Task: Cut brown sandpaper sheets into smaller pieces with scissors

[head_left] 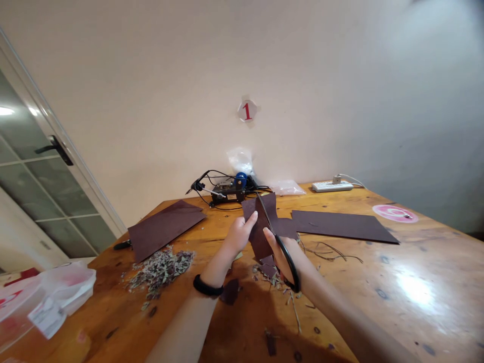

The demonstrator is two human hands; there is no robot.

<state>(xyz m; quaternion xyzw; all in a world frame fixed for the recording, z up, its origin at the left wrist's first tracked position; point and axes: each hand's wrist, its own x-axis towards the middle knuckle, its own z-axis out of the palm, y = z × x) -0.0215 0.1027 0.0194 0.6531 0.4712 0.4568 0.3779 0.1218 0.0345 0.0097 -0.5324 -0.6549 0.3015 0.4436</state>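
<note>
My left hand (pixel 241 232) pinches a dark brown sheet (pixel 260 234), thumb on top, and holds it up over the middle of the table. In my right hand (pixel 285 257) is a pair of black-handled scissors (pixel 287 262). Their blades point away from me and lie across the brown sheet; I cannot tell whether they are parted. Small brown scraps (pixel 267 268) and thin strips lie below my hands. A black band circles my left wrist.
Larger brown sheets lie left (pixel 166 229) and right (pixel 344 227) on the wooden table (pixel 378 282). Shredded clippings (pixel 161 272) are heaped at left, near a plastic bag (pixel 64 287). A black device with cables (pixel 227 191) and a power strip (pixel 331 186) stand along the wall.
</note>
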